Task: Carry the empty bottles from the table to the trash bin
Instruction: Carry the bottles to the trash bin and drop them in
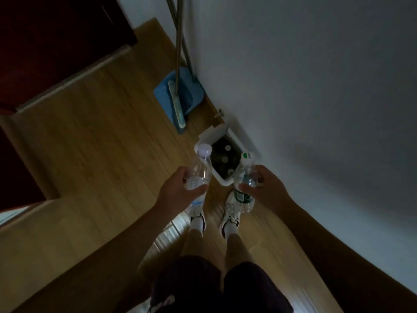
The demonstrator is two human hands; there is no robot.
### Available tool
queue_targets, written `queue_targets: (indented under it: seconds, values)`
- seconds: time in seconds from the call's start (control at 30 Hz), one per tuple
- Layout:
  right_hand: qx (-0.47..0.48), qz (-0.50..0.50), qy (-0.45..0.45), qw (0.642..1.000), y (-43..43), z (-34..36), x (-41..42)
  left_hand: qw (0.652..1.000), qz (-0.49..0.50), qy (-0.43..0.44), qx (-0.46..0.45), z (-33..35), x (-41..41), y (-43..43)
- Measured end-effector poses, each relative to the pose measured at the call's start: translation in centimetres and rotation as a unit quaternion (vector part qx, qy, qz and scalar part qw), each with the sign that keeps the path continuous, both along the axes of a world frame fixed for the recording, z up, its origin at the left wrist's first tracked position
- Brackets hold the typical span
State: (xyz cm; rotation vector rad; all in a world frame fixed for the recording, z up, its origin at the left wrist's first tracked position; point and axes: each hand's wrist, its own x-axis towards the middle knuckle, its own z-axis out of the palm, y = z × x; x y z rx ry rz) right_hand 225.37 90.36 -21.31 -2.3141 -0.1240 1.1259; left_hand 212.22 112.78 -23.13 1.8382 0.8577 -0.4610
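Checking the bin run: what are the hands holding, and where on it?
The left hand grips a clear bottle round its middle; the right hand grips a green-labelled bottle round its body, just above the label.

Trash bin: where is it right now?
Head view, centre: the trash bin stands open on the floor against the wall, just ahead of the person's right shoe, with the blue dustpan beyond it.

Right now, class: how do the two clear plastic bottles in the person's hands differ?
The lilac-capped clear plastic bottle has a pale blue label; the white-capped clear plastic bottle has a dark green one. The left hand grips the first, the right hand the second. Both look empty, caps on.
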Motion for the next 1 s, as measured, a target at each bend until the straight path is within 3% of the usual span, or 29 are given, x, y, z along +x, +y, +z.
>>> queue_targets:
  seconds: [0.27, 0.43, 0.87, 1.0]
  values:
    - [-0.001, -0.026, 0.009, 1.0, -0.7, -13.8, -0.8, 0.999, -0.014, 0.013, -0.031, -13.1, -1.1, -3.5]
    - [0.011, -0.079, 0.004, 0.997, -0.7, -19.0, -0.6, 0.999, 0.019, -0.022, 0.039, -17.5, -1.9, -5.0]
    - [0.039, -0.12, -0.027, 0.992, -1.2, -16.4, 2.7, 0.981, -0.028, -0.183, 0.061, -16.6, 7.6, -4.7]
    - [0.046, -0.125, -0.029, 0.991, -1.8, -16.5, 3.5, 0.983, -0.048, -0.163, 0.073, -19.4, 9.5, -5.0]
